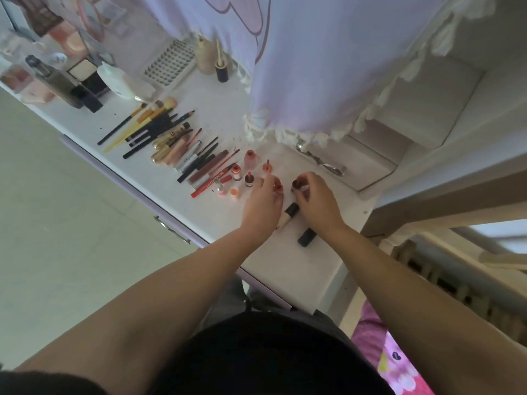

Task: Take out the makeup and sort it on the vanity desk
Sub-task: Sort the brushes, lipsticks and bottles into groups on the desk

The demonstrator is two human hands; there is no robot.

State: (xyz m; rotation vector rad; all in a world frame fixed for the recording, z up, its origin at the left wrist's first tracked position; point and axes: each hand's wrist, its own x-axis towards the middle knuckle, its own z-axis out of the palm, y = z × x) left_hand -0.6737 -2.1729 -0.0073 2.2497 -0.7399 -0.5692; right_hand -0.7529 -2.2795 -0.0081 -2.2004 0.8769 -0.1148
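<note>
Nearest the person, on the white vanity desk (pixel 288 269), a dark tube (pixel 307 236) lies flat beside the right wrist, and a cream stick with a black cap (pixel 287 214) lies between the two hands; both look unsorted. Just past them, the left hand (pixel 263 205) curls its fingers around a small red bottle (pixel 277 187), while the right hand (pixel 315 199) pinches a dark-capped bottle (pixel 298 186) with thumb and fingertips closed on it. Both bottles sit close to the desk surface, next to the cluster of small red and orange bottles (pixel 242 173), so they seem about to join that group.

Sorting looks well advanced: beyond the bottles, pencils and lip tubes (pixel 204 166) lie in a fanned row, then gold tubes, then brushes (pixel 151 121). An eyelash curler (pixel 319 161) rests apart near the lilac curtain (pixel 328 67). Farthest off, a clear organiser (pixel 25 67) holds compacts and pink items, though blur hides the details. No makeup bag is visible.
</note>
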